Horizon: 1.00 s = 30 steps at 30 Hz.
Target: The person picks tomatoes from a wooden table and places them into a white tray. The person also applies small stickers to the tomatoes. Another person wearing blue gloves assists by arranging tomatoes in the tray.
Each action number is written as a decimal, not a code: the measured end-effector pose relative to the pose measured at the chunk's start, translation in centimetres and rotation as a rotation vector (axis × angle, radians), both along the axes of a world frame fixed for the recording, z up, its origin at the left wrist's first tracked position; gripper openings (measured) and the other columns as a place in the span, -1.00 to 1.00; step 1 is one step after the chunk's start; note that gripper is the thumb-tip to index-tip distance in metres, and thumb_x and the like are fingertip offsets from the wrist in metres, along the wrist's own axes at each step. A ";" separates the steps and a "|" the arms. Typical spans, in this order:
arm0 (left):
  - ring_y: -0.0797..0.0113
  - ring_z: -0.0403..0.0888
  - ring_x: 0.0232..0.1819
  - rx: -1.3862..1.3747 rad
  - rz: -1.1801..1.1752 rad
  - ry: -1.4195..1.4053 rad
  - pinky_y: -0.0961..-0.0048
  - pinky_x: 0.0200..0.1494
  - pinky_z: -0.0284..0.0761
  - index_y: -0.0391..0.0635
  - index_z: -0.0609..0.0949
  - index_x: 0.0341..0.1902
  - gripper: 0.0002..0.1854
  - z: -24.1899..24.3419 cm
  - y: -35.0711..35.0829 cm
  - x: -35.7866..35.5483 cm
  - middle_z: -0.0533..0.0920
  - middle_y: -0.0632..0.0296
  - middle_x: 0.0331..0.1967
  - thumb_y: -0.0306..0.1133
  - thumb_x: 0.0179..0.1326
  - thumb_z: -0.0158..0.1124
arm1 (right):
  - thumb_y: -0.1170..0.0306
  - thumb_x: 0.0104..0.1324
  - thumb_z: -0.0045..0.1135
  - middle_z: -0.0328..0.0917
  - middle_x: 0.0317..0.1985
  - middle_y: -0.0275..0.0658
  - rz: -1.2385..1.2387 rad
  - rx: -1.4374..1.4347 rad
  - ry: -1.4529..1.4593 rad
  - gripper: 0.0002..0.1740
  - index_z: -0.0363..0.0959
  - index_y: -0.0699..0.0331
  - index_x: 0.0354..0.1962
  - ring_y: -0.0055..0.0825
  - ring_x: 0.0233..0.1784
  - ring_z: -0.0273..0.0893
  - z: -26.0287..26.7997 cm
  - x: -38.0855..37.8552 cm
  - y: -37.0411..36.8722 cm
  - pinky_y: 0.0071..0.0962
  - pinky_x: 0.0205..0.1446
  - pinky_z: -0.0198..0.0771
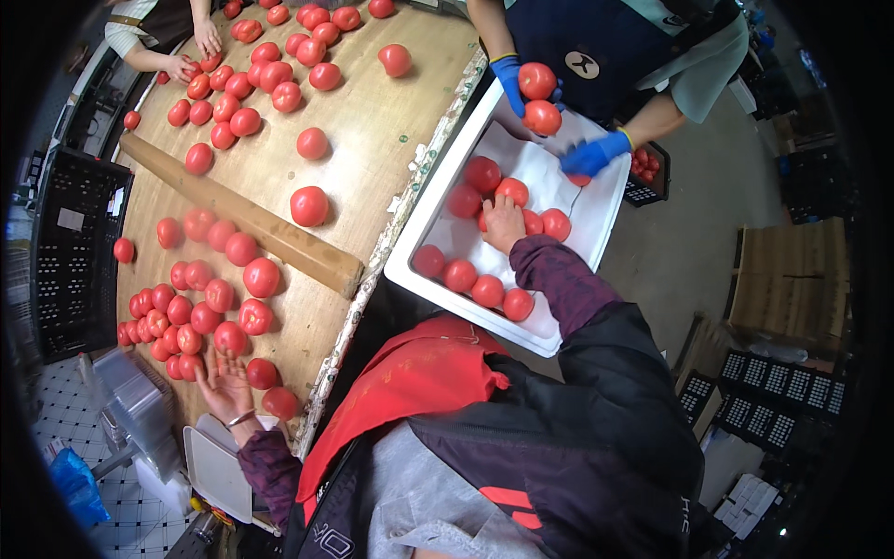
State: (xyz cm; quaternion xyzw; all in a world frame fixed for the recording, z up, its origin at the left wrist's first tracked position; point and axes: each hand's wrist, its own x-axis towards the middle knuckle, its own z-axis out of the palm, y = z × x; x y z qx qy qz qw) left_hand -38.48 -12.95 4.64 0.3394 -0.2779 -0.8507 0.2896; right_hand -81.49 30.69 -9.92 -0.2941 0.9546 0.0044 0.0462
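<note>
My left hand (227,388) lies palm up with its fingers apart at the near edge of a cluster of red tomatoes (205,318) on the wooden tabletop (293,349). It holds nothing, and its fingertips are close to the lowest tomatoes. Inside a white foam box (419,283), my right hand (504,223) curls over a tomato (482,222) that it mostly hides. More tomatoes surround that hand, with a row (487,290) along the near wall. White lining (517,157) covers the box's bottom.
A co-worker's blue-gloved hands hold tomatoes (541,117) over the box's far end. Another person's hands (195,52) touch tomatoes at the far left. A wooden bar (241,213) divides the tabletop. Black crates (80,251) stand beyond it; clear plastic containers (136,398) are stacked near my left arm.
</note>
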 end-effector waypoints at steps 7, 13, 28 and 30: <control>0.18 0.58 0.04 0.097 -0.187 -0.014 0.27 0.04 0.55 -0.16 0.41 0.28 -0.38 -0.3 8.7 -4.3 0.57 0.02 0.06 0.08 0.36 -0.04 | 0.16 0.15 0.26 0.60 -0.11 -0.19 -0.315 -0.755 -0.852 -0.43 0.45 0.33 0.04 -0.30 -0.09 0.60 5.8 0.5 1.3 -0.27 -0.01 0.51; -0.07 0.48 0.17 0.438 -0.804 0.086 0.10 0.02 0.57 -0.15 0.25 0.37 -0.23 0.0 17.8 -16.7 0.43 -0.16 0.20 0.24 0.34 -0.13 | 0.12 0.41 -0.02 0.49 0.11 -0.20 -0.199 -1.411 -1.943 -0.44 0.31 0.34 0.21 -0.44 0.16 0.46 11.7 5.5 -0.9 -0.36 0.24 0.35; -0.21 0.55 0.05 0.652 -0.631 0.264 -0.01 -0.20 0.69 -0.16 0.41 0.18 -0.32 -0.2 19.3 -19.0 0.53 -0.16 0.04 0.21 0.28 -0.01 | -0.12 0.09 0.20 0.32 0.09 0.18 -0.138 -0.183 -0.647 -0.22 0.33 0.27 0.09 0.08 0.07 0.44 0.3 9.9 -1.9 -0.16 0.15 0.38; -0.22 0.56 0.04 0.645 -0.616 0.270 -0.02 -0.20 0.68 -0.13 0.42 0.17 -0.36 -0.2 19.0 -18.6 0.54 -0.17 0.03 0.20 0.31 -0.05 | -0.11 0.09 0.21 0.40 0.00 0.16 -0.104 -0.247 -0.605 -0.23 0.36 0.27 0.08 0.08 0.04 0.47 -0.1 9.4 -2.2 -0.18 0.11 0.40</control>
